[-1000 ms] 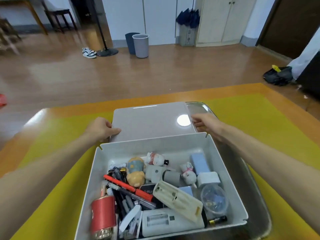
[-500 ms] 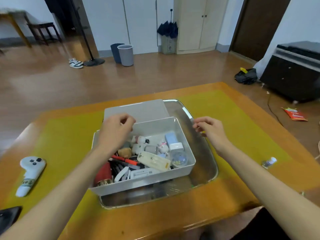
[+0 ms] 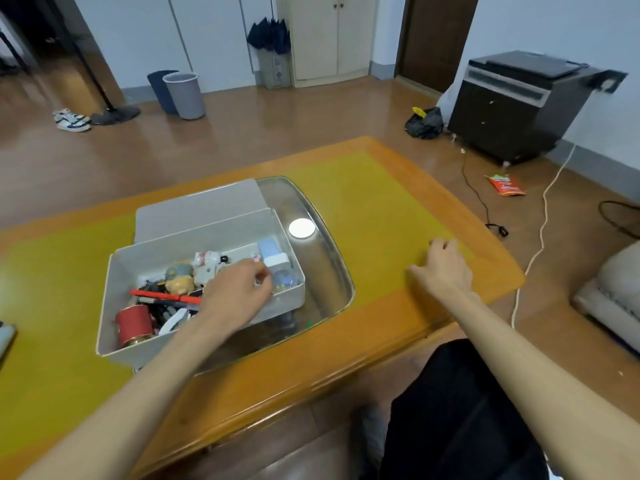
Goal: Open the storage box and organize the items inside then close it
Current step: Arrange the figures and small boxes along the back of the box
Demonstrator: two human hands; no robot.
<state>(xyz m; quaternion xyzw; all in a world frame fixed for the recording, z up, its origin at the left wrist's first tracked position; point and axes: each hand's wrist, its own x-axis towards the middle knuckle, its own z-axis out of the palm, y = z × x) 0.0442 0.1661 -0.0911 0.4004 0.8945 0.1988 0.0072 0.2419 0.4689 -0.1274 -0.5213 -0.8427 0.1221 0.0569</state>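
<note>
From the head view, the open storage box (image 3: 194, 258) sits in a metal tray (image 3: 332, 268) on the yellow-topped table (image 3: 381, 202), its lid (image 3: 197, 206) lying flat just beyond it. The left hand (image 3: 235, 294) reaches into the box's right part, fingers curled among the small items; what it pinches cannot be told. The right hand (image 3: 443, 268) rests on the table, well right of the tray, fingers loosely spread.

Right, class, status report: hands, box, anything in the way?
Left hand inside open storage box, fingers curled among items. Right hand flat on table. Lid behind box.
</note>
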